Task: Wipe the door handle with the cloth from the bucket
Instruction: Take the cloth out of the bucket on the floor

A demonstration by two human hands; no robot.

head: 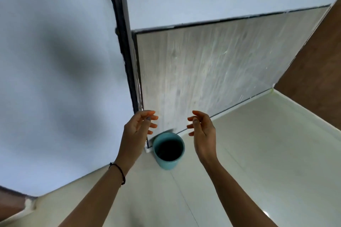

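Observation:
A teal bucket stands on the pale floor at the foot of the wall corner. Its inside is dark, and no cloth shows in it. My left hand hovers above and to the left of the bucket, fingers apart and curled, holding nothing. My right hand hovers above and to the right of it, also empty with fingers spread. The palms face each other across the bucket. No door handle is in view.
A light wood-grain panel rises behind the bucket, edged by a dark strip. White wall fills the left. A brown wooden surface stands at the right. Glossy cream floor tiles spread to the right.

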